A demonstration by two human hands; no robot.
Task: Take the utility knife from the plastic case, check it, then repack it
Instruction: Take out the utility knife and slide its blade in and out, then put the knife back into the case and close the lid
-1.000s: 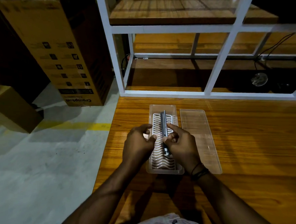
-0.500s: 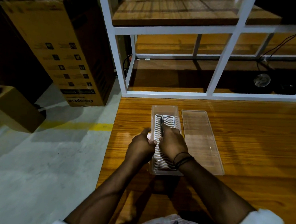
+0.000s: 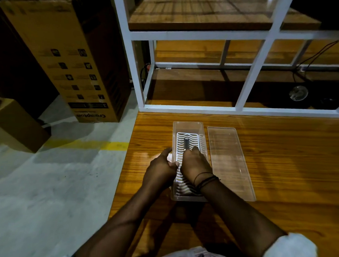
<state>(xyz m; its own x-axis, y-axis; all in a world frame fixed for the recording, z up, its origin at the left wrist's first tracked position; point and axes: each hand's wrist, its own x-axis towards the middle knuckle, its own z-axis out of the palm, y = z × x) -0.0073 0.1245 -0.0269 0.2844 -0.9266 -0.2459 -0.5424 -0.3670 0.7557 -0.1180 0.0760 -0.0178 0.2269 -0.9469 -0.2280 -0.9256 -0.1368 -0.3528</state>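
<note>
the utility knife lies low in the plastic case, its long axis running along the case's length, away from the person. the right hand is clenched over its near end, pressing it onto the white ribbed insert. the left hand grips the case's left wall, steadying it on the bench. the clear lid lies just beside the case on its right, parallel to it, so the right hand is nearer for closing.

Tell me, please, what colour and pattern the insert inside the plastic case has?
White, with wavy slots, as seen in the head view: insert inside the clear plastic case.
</note>
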